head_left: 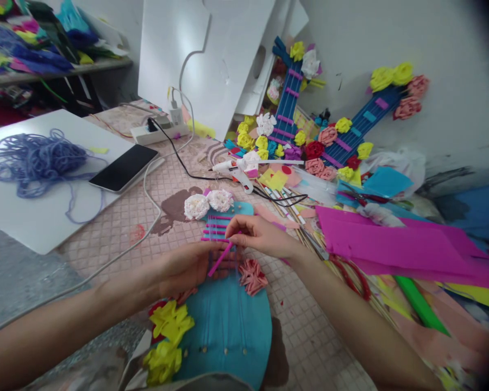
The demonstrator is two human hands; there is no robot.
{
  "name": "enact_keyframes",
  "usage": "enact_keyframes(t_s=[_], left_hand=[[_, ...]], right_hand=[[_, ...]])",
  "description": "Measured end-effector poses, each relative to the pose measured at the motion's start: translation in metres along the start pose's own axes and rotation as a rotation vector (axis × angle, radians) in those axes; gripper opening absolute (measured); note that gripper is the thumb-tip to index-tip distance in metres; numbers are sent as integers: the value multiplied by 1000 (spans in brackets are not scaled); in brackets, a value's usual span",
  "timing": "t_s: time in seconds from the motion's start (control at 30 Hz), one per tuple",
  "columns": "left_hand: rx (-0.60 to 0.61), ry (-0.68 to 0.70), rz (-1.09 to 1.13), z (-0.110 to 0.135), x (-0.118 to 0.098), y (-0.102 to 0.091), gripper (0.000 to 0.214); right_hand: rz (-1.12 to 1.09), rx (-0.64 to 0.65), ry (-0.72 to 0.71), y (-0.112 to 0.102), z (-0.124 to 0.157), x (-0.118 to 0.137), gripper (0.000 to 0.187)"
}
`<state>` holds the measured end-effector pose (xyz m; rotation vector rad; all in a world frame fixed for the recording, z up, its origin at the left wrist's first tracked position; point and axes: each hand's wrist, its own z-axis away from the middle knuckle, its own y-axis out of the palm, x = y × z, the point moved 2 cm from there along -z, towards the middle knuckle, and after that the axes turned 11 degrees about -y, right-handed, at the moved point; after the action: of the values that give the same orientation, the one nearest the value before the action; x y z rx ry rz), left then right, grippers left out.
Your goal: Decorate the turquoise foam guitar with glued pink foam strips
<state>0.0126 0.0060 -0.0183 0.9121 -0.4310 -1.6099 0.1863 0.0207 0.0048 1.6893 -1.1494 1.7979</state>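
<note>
A turquoise guitar-shaped craft piece (228, 304) lies in front of me, with thin blue strings running along it and several magenta strips across its neck. Pinched in the fingertips of my right hand (258, 234) is one end of a magenta strip (219, 263). My left hand (191, 266) reaches over the piece palm up, its fingers stretched out beneath the strip among the strings; whether they touch the strip I cannot tell. Pink (253, 277), yellow (171, 320) and white (196, 207) paper flowers decorate the edges.
Beyond the piece lies a white glue gun (237, 172). A phone (124, 168) and tangled blue yarn (44, 160) rest on a white board at left. Magenta sheets (391, 244) and red-handled scissors (350, 277) lie right. Two blue decorated guitars (356, 127) lean against the wall.
</note>
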Motion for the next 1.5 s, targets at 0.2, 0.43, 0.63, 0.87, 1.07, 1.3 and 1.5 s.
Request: enact_keyframes(t_s=[0.2,0.43,0.63,0.87,1.07,1.3,1.5], left_hand=[[7,-2,-3,0,2,-1,20],[3,27,7,-1,0,0,16],[22,23,3,0,-1,2,13],[45,25,3,-1,1,1,17],[2,7,29,0,1,-1,14],[-11,3,20,-1,2,-1,14],[-35,10,22,-3,3,-3,16]], right_hand=[[-62,-21,-5,3,-2,-3,9],[-199,-25,42,2,-6,-4,8],[-143,2,26,2,-4,-7,13],[-121,-17,26,3,-2,-10,13],[-191,-39,50,0,1,-12,16],[-220,-68,73,3,4,-10,23],[119,-442,21,-24,8,-9,24]])
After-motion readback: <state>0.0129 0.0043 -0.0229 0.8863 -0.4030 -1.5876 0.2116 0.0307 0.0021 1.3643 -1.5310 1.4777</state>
